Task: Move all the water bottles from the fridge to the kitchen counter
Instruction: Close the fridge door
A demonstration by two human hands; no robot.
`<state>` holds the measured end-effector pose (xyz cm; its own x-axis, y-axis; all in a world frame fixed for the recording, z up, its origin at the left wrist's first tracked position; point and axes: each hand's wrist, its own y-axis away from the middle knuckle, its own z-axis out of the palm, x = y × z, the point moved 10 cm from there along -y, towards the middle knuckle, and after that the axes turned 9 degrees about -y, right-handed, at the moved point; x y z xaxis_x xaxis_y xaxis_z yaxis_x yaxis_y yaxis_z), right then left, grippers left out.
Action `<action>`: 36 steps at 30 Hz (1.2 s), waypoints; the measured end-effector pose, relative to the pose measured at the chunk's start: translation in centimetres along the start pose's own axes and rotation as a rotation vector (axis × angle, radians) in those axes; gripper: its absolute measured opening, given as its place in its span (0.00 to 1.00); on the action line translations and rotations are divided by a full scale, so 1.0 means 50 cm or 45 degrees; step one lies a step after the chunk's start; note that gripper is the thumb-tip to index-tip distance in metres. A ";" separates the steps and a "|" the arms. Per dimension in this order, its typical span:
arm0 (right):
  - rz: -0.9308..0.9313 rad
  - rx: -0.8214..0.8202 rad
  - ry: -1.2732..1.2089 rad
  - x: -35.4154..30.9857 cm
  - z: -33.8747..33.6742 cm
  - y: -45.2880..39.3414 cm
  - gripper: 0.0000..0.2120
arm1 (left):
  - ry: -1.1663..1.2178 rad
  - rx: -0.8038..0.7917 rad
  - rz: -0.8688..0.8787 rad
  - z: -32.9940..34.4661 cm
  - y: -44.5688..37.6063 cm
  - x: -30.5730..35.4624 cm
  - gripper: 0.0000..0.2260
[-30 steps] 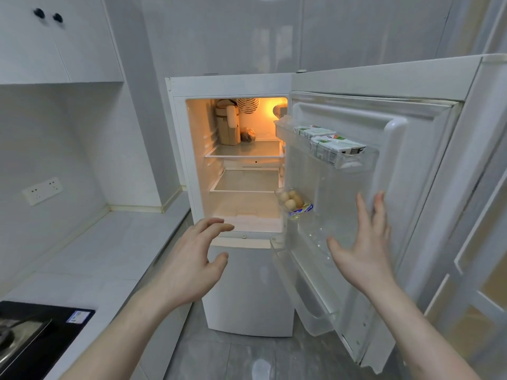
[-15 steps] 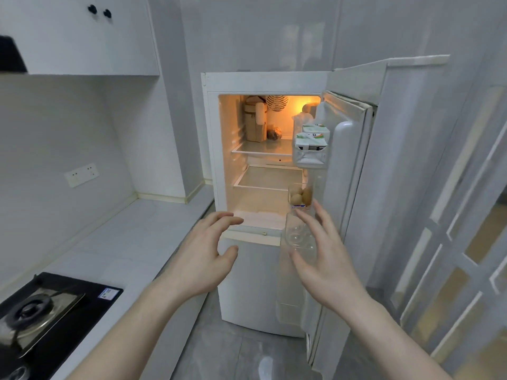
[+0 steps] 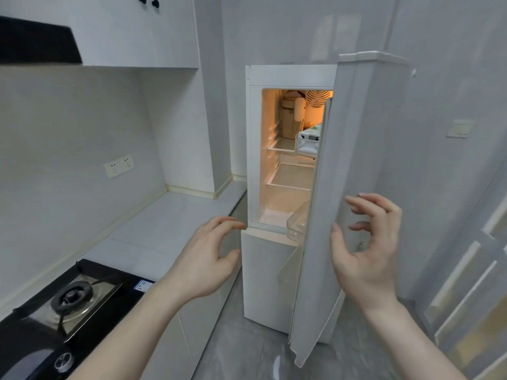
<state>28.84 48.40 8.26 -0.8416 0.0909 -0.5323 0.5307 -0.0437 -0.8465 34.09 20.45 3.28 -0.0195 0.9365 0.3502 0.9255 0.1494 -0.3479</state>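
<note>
The white fridge (image 3: 274, 270) stands past the end of the kitchen counter (image 3: 170, 223), lit orange inside. Its door (image 3: 356, 160) is swung most of the way across the opening, leaving a narrow gap. No water bottle shows in the fridge or on the counter. Through the gap I see glass shelves, a beige container (image 3: 292, 116) at the back and a carton (image 3: 310, 137) in the door rack. My right hand (image 3: 365, 250) hovers at the door's outer face, fingers loosely curled, holding nothing. My left hand (image 3: 208, 259) hangs empty in front of the fridge's left edge.
A black gas hob (image 3: 63, 305) sits on the counter at the lower left, under a dark hood (image 3: 35, 42). A wall socket (image 3: 119, 165) is above the counter. White upper cabinets (image 3: 142, 31) hang overhead. A glazed partition (image 3: 472, 283) lines the right side.
The fridge door has swung from wide open to nearly shut. My right hand went from the door's inner side round to its outer face. The view shifted, bringing the hob into sight.
</note>
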 end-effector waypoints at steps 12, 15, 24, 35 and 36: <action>0.499 -0.295 0.026 0.165 0.222 0.022 0.34 | 0.102 -0.124 0.103 0.009 -0.115 -0.104 0.23; 0.547 -0.271 0.048 0.182 0.237 0.032 0.34 | 0.218 -0.187 0.051 0.041 -0.159 -0.127 0.26; 0.560 -0.274 0.131 0.256 0.248 -0.010 0.34 | 0.405 -0.087 -0.167 0.115 -0.335 -0.211 0.23; 0.520 -0.365 0.190 0.473 0.270 -0.154 0.34 | 0.240 0.226 -0.398 0.147 -0.533 -0.355 0.07; 0.505 -0.375 0.210 0.492 0.272 -0.169 0.34 | 0.238 0.234 -0.414 0.151 -0.548 -0.365 0.07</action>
<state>2.28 37.47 2.14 -0.5559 0.2805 -0.7825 0.8311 0.1732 -0.5284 6.23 1.66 -0.17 -0.2148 0.7600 0.6135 0.7991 0.4979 -0.3370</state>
